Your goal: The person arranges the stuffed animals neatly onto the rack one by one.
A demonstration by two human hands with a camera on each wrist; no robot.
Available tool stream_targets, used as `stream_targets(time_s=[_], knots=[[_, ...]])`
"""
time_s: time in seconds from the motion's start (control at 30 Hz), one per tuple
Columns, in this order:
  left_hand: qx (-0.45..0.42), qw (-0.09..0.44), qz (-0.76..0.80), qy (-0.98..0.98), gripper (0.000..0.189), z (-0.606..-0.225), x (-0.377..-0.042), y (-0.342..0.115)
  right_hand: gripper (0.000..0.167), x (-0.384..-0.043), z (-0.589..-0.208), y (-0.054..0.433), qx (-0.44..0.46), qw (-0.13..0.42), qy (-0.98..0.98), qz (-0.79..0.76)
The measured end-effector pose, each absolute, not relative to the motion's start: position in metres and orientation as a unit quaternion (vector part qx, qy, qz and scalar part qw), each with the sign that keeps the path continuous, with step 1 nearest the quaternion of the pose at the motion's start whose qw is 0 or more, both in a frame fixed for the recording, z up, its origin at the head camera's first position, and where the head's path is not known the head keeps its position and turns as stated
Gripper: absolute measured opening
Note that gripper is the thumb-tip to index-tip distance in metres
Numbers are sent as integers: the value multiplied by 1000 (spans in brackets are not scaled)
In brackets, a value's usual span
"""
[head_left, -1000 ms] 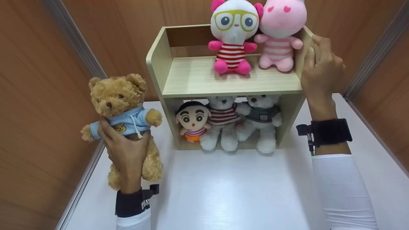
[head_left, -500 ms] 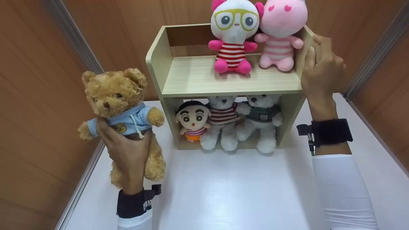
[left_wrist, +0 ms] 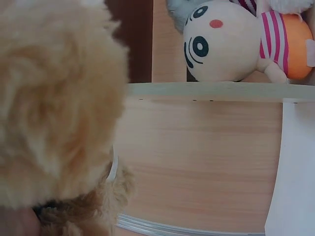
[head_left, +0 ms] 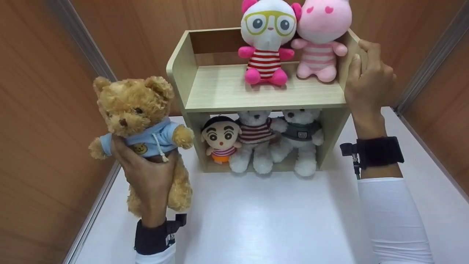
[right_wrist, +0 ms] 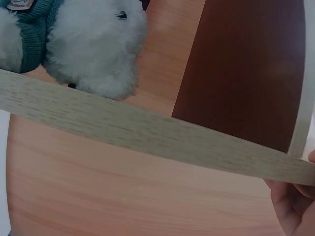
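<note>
A brown teddy bear (head_left: 135, 110) in a light blue hoodie is upright left of the shelf. My left hand (head_left: 148, 176) grips it round the body from the front. In the left wrist view, the bear's fur (left_wrist: 54, 108) fills the left side, and most of the hand is hidden. My right hand (head_left: 370, 79) holds the right side panel of a two-tier wooden shelf (head_left: 256, 93). The right wrist view shows part of that hand (right_wrist: 293, 206) at the panel's edge (right_wrist: 147, 132).
On the top tier sit a panda plush (head_left: 269, 58) with yellow glasses and a pink plush (head_left: 318, 55). Below are a black-haired doll (head_left: 221, 137), a white bear (head_left: 254, 135) in stripes and another white bear (head_left: 300, 134) in green. Wood walls (head_left: 40, 128) flank the white table (head_left: 256, 216).
The teddy bear has risen slightly, and its head and right-hand side have swung a little toward the shelf. My right hand has stayed on the side panel.
</note>
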State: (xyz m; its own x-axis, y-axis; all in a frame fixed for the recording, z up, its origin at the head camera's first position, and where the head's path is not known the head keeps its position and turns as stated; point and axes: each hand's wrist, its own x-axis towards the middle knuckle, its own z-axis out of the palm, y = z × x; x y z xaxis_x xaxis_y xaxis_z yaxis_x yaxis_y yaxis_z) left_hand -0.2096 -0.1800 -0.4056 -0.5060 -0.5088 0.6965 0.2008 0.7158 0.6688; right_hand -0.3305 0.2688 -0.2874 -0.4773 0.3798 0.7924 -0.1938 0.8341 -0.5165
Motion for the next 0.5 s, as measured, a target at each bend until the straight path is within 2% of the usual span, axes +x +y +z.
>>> stream_targets(time_s=[0.5], knots=[[39, 532, -364, -764, 117, -399, -205, -161, 33, -331, -287, 269, -49, 514, -807, 287]])
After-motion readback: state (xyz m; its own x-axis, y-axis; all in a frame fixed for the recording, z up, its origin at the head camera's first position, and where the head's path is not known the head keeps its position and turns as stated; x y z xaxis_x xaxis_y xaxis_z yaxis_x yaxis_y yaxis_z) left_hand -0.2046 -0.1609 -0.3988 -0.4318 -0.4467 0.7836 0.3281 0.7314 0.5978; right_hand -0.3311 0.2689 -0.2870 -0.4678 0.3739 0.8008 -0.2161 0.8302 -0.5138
